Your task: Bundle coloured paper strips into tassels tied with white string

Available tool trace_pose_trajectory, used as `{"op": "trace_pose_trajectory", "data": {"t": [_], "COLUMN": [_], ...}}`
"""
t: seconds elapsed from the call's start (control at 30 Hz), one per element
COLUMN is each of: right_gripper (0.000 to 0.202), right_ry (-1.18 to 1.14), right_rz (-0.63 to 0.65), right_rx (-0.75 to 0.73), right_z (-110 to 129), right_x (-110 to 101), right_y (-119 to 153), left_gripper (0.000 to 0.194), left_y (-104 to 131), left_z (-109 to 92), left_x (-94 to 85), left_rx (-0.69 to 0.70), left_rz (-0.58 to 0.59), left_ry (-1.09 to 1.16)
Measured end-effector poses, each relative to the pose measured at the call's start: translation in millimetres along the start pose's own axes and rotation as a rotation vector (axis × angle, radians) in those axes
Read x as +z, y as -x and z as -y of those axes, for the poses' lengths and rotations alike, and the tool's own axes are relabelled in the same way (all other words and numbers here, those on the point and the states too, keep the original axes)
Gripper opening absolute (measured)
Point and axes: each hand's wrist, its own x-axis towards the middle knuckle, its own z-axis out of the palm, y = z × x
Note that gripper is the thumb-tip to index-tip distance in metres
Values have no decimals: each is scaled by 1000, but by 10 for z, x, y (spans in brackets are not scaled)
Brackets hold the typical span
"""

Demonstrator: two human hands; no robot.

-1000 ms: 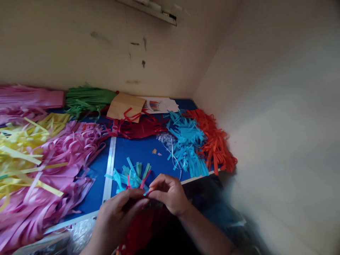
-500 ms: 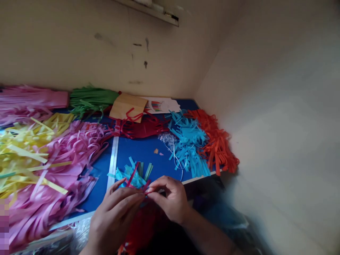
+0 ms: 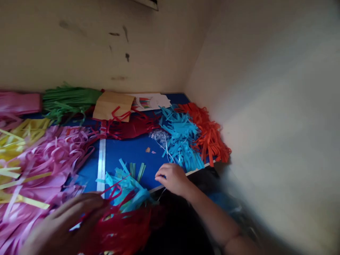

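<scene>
My left hand point(image 3: 71, 216), blurred at lower left, has its fingers bent around part of a red paper fringe point(image 3: 124, 226). Thin red strips run from beside its fingertips toward a light-blue paper fringe point(image 3: 130, 191) at the table's front edge. The red fringe hangs below that edge, its lower part dark. To the right, my right hand point(image 3: 172, 179) is raised with thumb and fingertips pinched together; what they hold, if anything, is too small to make out. A white string point(image 3: 166, 145) loops over the larger blue fringe and passes behind this hand.
On the blue table point(image 3: 130, 148) lie pink point(image 3: 53, 159), yellow point(image 3: 33, 131), green point(image 3: 71, 97), dark red point(image 3: 135, 127), blue point(image 3: 183, 138) and orange point(image 3: 209, 134) fringes. A brown paper piece point(image 3: 113, 102) and a printed card point(image 3: 154, 101) lie at the back. Walls meet behind.
My hands, together over the red fringe before, have drawn apart: the left moved left and down, the right moved slightly up and right. The view has turned a little to the right.
</scene>
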Motion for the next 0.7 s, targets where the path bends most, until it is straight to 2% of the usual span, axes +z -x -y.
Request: {"op": "trace_pose_trajectory", "data": {"t": [0.07, 0.1, 0.17, 0.23, 0.33, 0.43, 0.5, 0.57, 0.63, 0.7], "right_gripper": [7, 13, 20, 20, 25, 18, 9, 10, 17, 26], "right_ry": [125, 147, 163, 167, 178, 231, 280, 320, 333, 324], "right_rz": [183, 232, 256, 242, 232, 266, 318, 302, 179, 26], "right_rx": [-41, -52, -45, -30, -56, -118, -169, -201, -190, -134], "right_z": [-86, -97, -80, -46, 11, 77, 101, 79, 3, -116], "right_x": [109, 164, 242, 268, 286, 380, 457, 461, 322, 29], "right_y": [7, 17, 42, 72, 118, 101, -23, -270, -588, -844], "left_gripper": [18, 19, 22, 21, 16, 16, 17, 20, 23, 25], "left_y": [-42, -61, -68, -17, 112, 170, 134, 58, -9, -14], "left_z": [-45, -73, -84, -10, 146, 175, 127, 76, 55, 81], "left_x": [178, 291, 487, 577, 540, 485, 477, 460, 404, 307], "left_rx": [251, 353, 373, 309, 243, 210, 190, 186, 197, 187], "left_rz": [226, 293, 426, 454, 354, 294, 273, 202, 96, 11], "left_ry": [64, 58, -30, -88, -48, -6, -3, -2, -14, -18]}}
